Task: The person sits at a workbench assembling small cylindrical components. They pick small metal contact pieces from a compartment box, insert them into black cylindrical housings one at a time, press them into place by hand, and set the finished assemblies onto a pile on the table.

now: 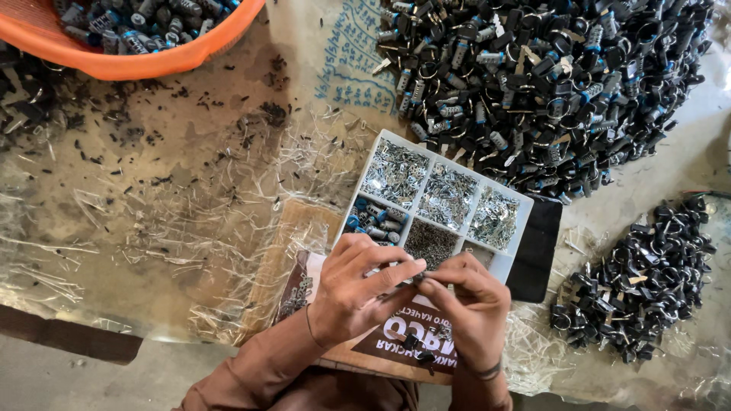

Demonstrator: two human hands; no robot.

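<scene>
Your left hand and right hand meet at the near edge of the desk, fingertips pressed together on a small dark part. It is too small and too covered by your fingers to make out. Both sleeves are cut off by the bottom of the view.

Under your wrists lies a brown card, mostly hidden by your hands; a few tiny dark bits sit on it near the left wrist.

Just beyond your fingers is a white tray with compartments. The three far ones hold shiny metal bits, the near left one blue-and-grey cylinders, the near middle one fine dark pieces. Your hands cover its near edge. A black slab pokes out from under its right side.

Near the right edge sits a small pile of black ringed parts. At the far right corner a big heap of similar parts runs out of view. At the far left corner an orange basin, cut off at the top, holds more. Clear plastic scraps and dark crumbs litter the left side.
</scene>
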